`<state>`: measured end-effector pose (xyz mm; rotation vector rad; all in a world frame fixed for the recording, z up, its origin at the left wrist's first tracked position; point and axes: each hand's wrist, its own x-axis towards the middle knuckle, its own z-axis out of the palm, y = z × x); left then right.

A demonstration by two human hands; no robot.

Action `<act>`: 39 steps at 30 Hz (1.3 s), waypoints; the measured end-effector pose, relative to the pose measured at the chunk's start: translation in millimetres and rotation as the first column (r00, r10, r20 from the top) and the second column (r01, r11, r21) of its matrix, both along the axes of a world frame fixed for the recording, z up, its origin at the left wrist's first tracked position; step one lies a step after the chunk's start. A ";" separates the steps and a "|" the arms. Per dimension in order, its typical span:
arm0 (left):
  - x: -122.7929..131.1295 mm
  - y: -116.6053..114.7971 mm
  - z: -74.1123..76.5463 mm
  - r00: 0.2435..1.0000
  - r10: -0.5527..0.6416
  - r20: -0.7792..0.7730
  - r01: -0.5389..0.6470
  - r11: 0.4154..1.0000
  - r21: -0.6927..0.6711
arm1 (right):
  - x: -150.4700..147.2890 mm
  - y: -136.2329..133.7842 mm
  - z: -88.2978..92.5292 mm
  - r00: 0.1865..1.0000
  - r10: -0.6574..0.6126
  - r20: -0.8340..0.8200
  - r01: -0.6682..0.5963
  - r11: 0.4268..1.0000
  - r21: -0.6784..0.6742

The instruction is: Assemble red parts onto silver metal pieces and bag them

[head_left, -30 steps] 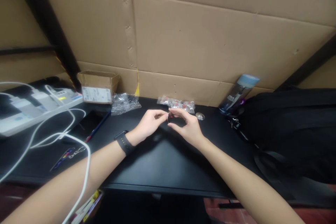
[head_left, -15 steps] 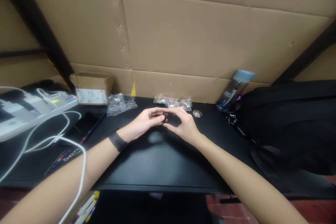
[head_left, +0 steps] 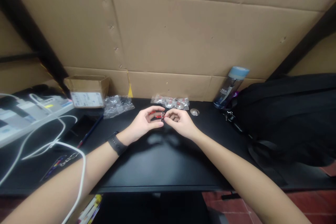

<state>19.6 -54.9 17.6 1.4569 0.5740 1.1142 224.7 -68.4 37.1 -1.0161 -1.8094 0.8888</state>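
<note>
Between the thumb and fingers of my left hand (head_left: 143,122), a small dark disc-like piece (head_left: 162,116) is held on edge above the black table (head_left: 160,161). Thin red parts (head_left: 158,116) show on its left side; its exact kind is too small to make out. My right hand (head_left: 182,122) has its thumb and forefinger pinched at the disc's right side, the other fingers curled. Just behind the hands lie clear packets (head_left: 170,103) with red and silvery pieces inside. A small round shiny disc (head_left: 194,112) rests to the right of them.
At the left stand an open cardboard box (head_left: 87,99), crumpled clear plastic (head_left: 118,106) and a white power strip (head_left: 36,120). A white cable (head_left: 84,168) passes over my left forearm. A blue-lidded bottle (head_left: 231,87) and a black bag (head_left: 288,119) are at the right.
My right fingers have closed from a wide curve to a pinch at the piece. My left fingers now hold it on edge, with more red showing. The view has shifted slightly.
</note>
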 end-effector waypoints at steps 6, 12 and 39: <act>2.4 -1.8 -0.7 1.000 -0.017 -0.011 0.016 1.000 -0.022 | 0.6 -1.1 1.8 1.000 -0.002 0.019 0.001 0.998 0.066; 1.6 1.1 -2.6 0.998 0.049 0.026 -0.049 0.999 -0.004 | 8.6 3.1 9.2 0.995 -0.071 0.075 0.061 0.989 0.137; -7.9 -14.2 10.2 0.523 0.455 -0.720 0.307 0.688 0.658 | 33.2 23.3 4.7 0.879 -0.227 0.420 0.062 0.927 0.370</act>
